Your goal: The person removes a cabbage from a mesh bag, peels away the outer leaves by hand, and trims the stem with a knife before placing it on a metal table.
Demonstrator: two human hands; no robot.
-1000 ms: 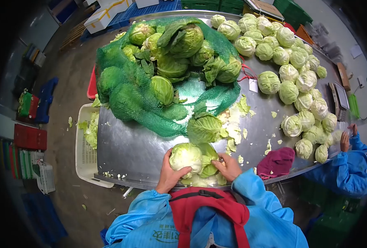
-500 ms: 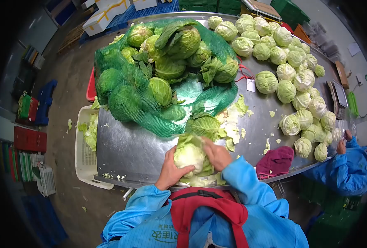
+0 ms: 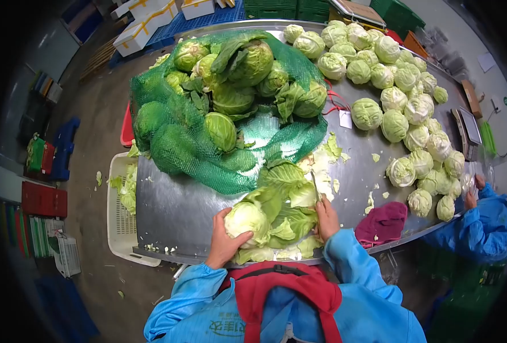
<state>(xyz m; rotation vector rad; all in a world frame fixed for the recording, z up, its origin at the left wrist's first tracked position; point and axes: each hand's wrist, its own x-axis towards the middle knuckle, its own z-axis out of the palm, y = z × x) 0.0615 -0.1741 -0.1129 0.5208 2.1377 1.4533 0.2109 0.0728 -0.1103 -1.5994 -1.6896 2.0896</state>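
Note:
My left hand [image 3: 226, 239] is wrapped around the left side of a pale cabbage [image 3: 246, 224] at the front edge of the metal table. In my right hand [image 3: 326, 219] is a knife [image 3: 314, 185], its thin blade pointing away from me. Loose green outer leaves [image 3: 293, 222] lie between the two hands, close beside the cabbage. Beyond them a larger leaf [image 3: 283, 178] rests against a green mesh bag [image 3: 219, 178]. Several untrimmed cabbages [image 3: 253, 63] sit in and on that bag.
Many trimmed cabbages [image 3: 402, 107] cover the table's right side. A maroon cloth [image 3: 381, 223] lies at the front right edge. Left of the table stands a white basket [image 3: 116, 228] with leaf scraps. A co-worker in a blue sleeve [image 3: 473, 228] is at the far right, near a scale [image 3: 468, 128].
Outer leaves have come away from the cabbage and lie open to its right. My left hand and the cabbage moved slightly left; my right hand moved right, and its knife now shows.

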